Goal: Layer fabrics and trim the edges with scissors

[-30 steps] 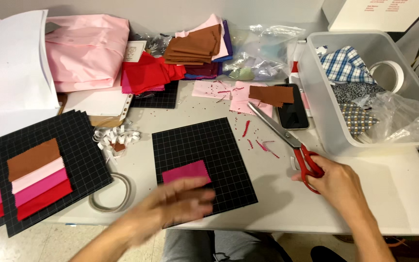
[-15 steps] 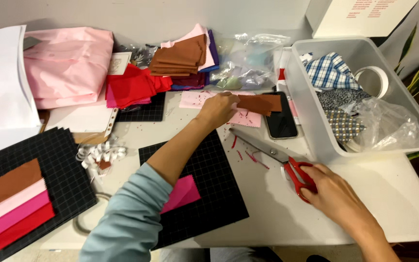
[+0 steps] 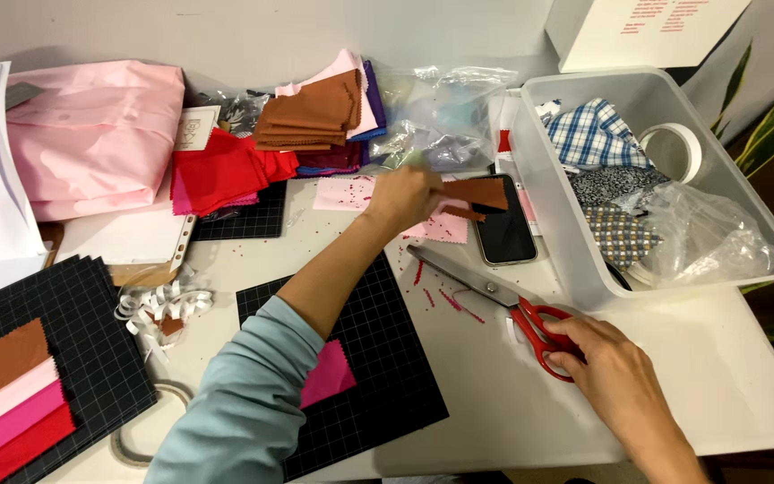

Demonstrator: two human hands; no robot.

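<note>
My left hand (image 3: 402, 197) reaches across the table and pinches a brown fabric piece (image 3: 479, 193) lifted just above a black phone (image 3: 505, 229) and pale pink swatches (image 3: 342, 194). My right hand (image 3: 609, 363) rests on the red handles of the scissors (image 3: 503, 300), which lie flat on the white table with blades pointing up-left. A black cutting mat (image 3: 387, 358) lies under my left forearm, with a magenta fabric square (image 3: 331, 375) on it.
A clear plastic bin (image 3: 584, 269) at right holds patterned fabrics and a tape roll (image 3: 676, 152). Stacks of brown, red and pink fabric (image 3: 226, 170) line the back. A second black mat (image 3: 55, 358) at left carries brown, pink and red swatches. White ribbon curls (image 3: 159, 305) lie between the mats.
My left hand left the magenta square on the mat, reached to the back of the table and picked up the brown fabric piece. My right hand stayed on the scissors.
</note>
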